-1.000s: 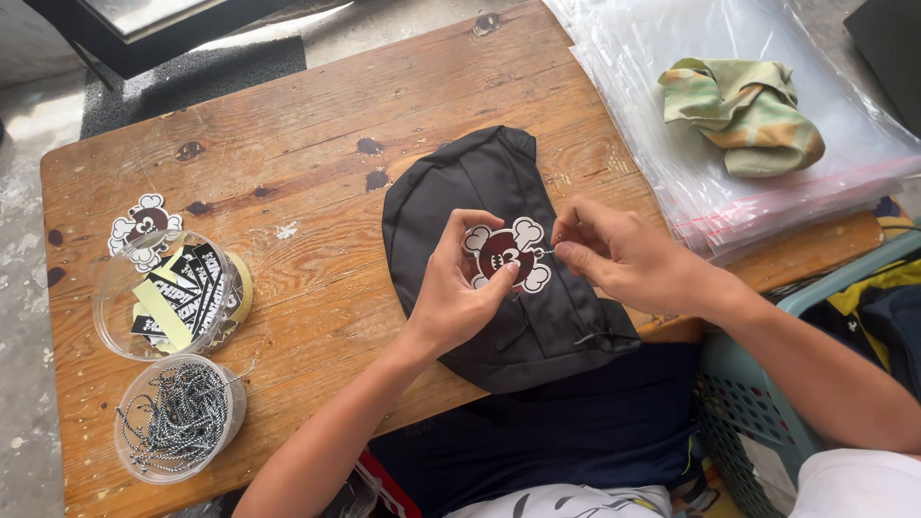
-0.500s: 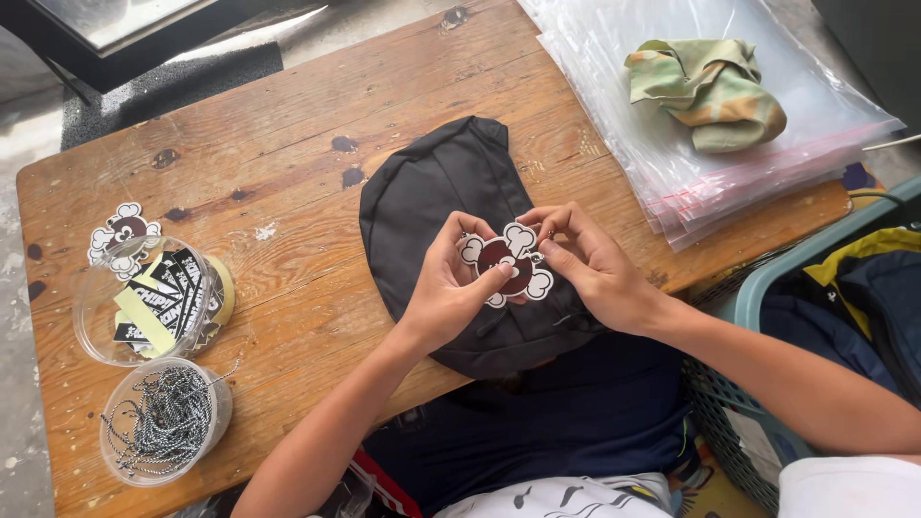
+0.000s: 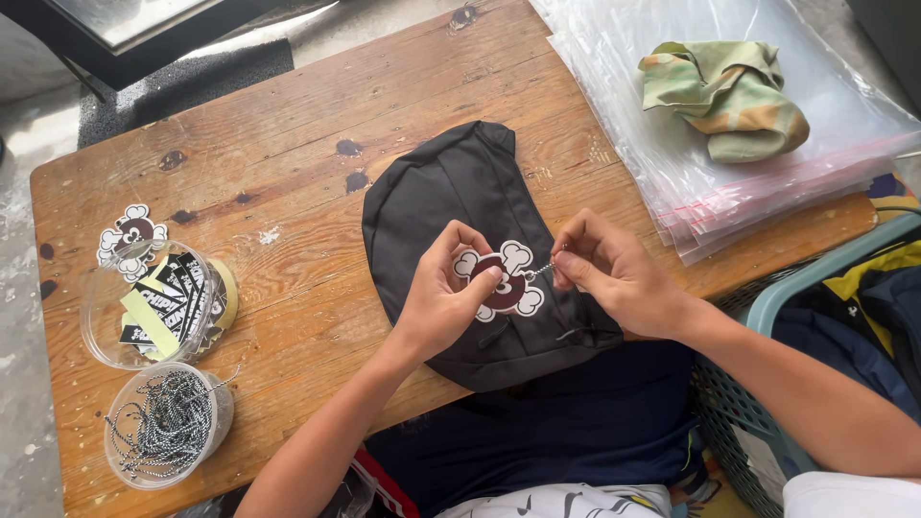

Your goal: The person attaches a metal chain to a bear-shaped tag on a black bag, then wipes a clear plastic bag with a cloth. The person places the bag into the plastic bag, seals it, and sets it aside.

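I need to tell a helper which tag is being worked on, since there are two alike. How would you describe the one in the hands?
On the wooden table lies a black bag. Over its middle, the left hand pinches a skull-and-bones tag, and the right hand pulls a thin cord from it. Its twin lies untouched behind the clear tub.

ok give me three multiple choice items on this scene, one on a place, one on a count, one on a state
1. Where does the camouflage cloth lie?
A. on the stack of clear plastic bags
B. in the blue basket
C. on the black bag

2. How many clear round tubs stand at the table's left?
A. one
B. two
C. four

3. What is the left hand doing?
A. resting flat on the wooden table
B. pinching the skull-shaped tag
C. reaching into a tub

Answers: 1 A, the cloth sits on the bags; 2 B, tub of labels and tub of cords; 3 B, thumb and fingers grip the tag.
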